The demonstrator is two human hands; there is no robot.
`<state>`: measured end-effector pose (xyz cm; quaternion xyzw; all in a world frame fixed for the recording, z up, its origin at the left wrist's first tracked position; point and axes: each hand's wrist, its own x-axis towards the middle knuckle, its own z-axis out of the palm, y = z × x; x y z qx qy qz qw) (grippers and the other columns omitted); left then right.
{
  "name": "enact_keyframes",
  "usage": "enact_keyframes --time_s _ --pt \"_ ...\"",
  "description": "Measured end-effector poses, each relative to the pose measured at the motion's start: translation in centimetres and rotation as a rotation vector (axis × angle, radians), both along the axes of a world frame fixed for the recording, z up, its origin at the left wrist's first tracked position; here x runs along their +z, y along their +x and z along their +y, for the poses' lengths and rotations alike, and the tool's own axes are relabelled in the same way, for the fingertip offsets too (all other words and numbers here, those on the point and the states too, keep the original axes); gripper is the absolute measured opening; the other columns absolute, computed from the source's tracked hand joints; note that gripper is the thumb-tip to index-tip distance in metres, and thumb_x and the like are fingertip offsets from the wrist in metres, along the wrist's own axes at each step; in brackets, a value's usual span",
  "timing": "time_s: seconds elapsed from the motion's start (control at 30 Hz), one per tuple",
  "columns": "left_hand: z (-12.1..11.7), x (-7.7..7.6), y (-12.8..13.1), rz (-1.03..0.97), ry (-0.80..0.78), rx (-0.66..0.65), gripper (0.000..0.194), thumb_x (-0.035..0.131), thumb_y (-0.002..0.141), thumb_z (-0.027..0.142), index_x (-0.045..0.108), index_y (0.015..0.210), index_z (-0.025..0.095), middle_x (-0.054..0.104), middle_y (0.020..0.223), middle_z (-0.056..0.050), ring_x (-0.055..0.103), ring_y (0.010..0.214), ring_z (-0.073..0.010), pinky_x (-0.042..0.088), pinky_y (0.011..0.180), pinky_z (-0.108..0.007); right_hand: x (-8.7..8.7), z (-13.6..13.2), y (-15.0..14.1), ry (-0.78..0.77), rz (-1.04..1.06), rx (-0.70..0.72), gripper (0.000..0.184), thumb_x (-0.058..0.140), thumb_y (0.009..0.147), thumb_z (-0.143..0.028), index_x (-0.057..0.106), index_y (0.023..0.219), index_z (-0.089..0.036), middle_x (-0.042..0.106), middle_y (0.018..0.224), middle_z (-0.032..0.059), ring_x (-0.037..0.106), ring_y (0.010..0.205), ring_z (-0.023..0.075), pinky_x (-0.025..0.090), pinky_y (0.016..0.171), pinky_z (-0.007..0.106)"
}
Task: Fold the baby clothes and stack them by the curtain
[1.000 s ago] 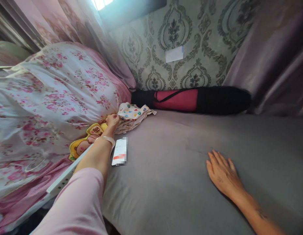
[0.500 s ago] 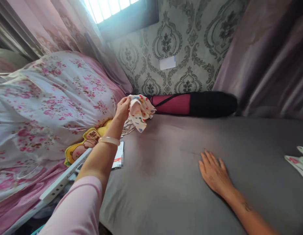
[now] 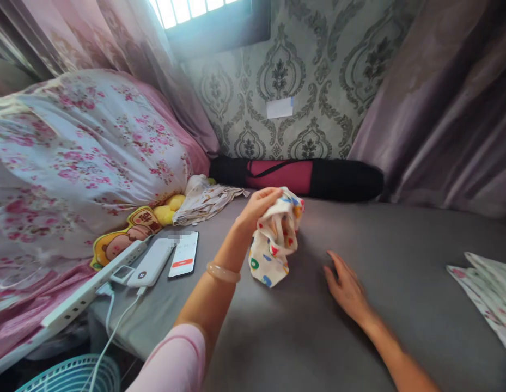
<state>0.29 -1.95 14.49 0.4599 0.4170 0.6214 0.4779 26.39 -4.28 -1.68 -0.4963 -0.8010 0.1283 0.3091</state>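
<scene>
My left hand (image 3: 264,206) pinches the upper edge of a crumpled white cloth (image 3: 273,239) with a colourful print. The cloth hangs down in folds over the grey bed sheet (image 3: 310,343); its exact kind is not clear. To the right, my right hand (image 3: 347,288) holds nothing, thumb and fingers apart, low over or on the sheet. A heap of similar printed cloths (image 3: 207,198) lies at the back left, behind my left forearm. Folded white cloths (image 3: 487,299) with a floral print lie at the far right edge.
A long black and magenta bag (image 3: 281,177) lies along the patterned wall. On the left are a phone (image 3: 183,256), a white power bank (image 3: 150,261) with a cable, a power strip (image 3: 93,288), a yellow plush toy (image 3: 122,245) and a blue basket (image 3: 73,375) below the bed edge.
My left hand has carried the printed cloth from the back-left heap toward the middle of the bed. My right hand has turned inward and drawn its fingers together somewhat, off its flat pose.
</scene>
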Motion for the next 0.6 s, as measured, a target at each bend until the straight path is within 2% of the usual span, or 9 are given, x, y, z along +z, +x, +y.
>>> enact_keyframes --time_s 0.07,0.17,0.27,0.33,0.4,0.5,0.53,0.6 --pt "-0.9 -1.2 2.3 0.069 -0.068 -0.153 0.043 0.077 0.064 0.051 0.067 0.082 0.013 0.061 0.067 0.002 0.05 0.055 -0.0072 0.036 0.053 -0.021 1.1 -0.1 -0.2 -0.024 0.13 0.002 0.056 0.035 0.094 -0.043 0.036 0.142 -0.015 0.047 0.141 0.0179 0.046 0.13 0.0264 0.042 0.102 0.046" --pt "-2.1 -2.9 5.0 0.216 -0.145 -0.355 0.042 0.072 0.068 0.055 0.066 0.079 0.014 0.057 0.063 0.002 0.047 0.053 -0.0075 0.033 0.05 -0.022 2.2 -0.5 -0.6 -0.014 0.238 0.056 0.064 0.046 0.09 -0.043 0.027 0.146 -0.02 0.039 0.148 0.0152 0.04 0.134 0.0264 0.04 0.106 0.046" --pt "-2.8 -3.9 6.5 0.362 -0.172 -0.479 0.041 0.065 0.074 0.058 0.065 0.077 0.017 0.053 0.059 0.003 0.042 0.049 -0.0077 0.03 0.046 -0.023 2.7 -0.7 -0.7 -0.014 0.293 0.154 0.076 0.056 0.084 -0.035 0.018 0.149 -0.023 0.031 0.152 0.014 0.036 0.137 0.0259 0.035 0.109 0.047" --pt "-3.1 -4.0 6.8 0.421 -0.183 -0.52 0.043 0.06 0.077 0.061 0.064 0.075 0.018 0.049 0.055 0.004 0.039 0.046 -0.0075 0.029 0.044 -0.023 3.1 -0.6 -0.6 -0.022 0.31 0.202 0.077 0.058 0.081 -0.03 0.021 0.149 -0.024 0.032 0.152 0.0137 0.037 0.136 0.0252 0.033 0.11 0.046" --pt "-3.2 -3.8 6.4 0.403 -0.193 -0.526 0.046 0.056 0.079 0.063 0.064 0.079 0.017 0.053 0.058 0.002 0.045 0.048 -0.0086 0.035 0.046 -0.023 4.0 -0.3 -0.6 -0.034 0.336 0.263 0.068 0.059 0.079 -0.029 0.035 0.142 -0.024 0.038 0.148 0.0135 0.04 0.133 0.0251 0.033 0.109 0.045" --pt "-3.4 -3.2 5.4 0.323 -0.183 -0.411 0.045 0.052 0.082 0.06 0.065 0.091 0.017 0.065 0.08 -0.005 0.058 0.061 -0.0126 0.046 0.057 -0.026 6.2 0.4 -1.0 -0.093 0.391 0.334 0.039 0.063 0.073 -0.03 0.062 0.111 -0.02 0.056 0.13 0.0138 0.053 0.12 0.0265 0.041 0.101 0.041" --pt "-3.5 -3.0 5.1 0.327 -0.176 -0.351 0.044 0.051 0.084 0.058 0.065 0.093 0.018 0.066 0.084 -0.006 0.059 0.064 -0.0134 0.047 0.059 -0.027 6.9 0.7 -1.3 -0.119 0.415 0.327 0.03 0.063 0.072 -0.031 0.066 0.099 -0.019 0.063 0.119 0.0128 0.059 0.11 0.0258 0.045 0.096 0.039" --pt "-3.7 -2.4 4.4 0.383 -0.158 -0.237 0.041 0.051 0.085 0.055 0.066 0.093 0.018 0.067 0.086 -0.006 0.06 0.067 -0.0145 0.048 0.062 -0.028 8.4 1.4 -2.0 -0.181 0.474 0.268 0.024 0.06 0.073 -0.035 0.067 0.089 -0.018 0.069 0.094 0.0065 0.064 0.089 0.0223 0.049 0.082 0.035"
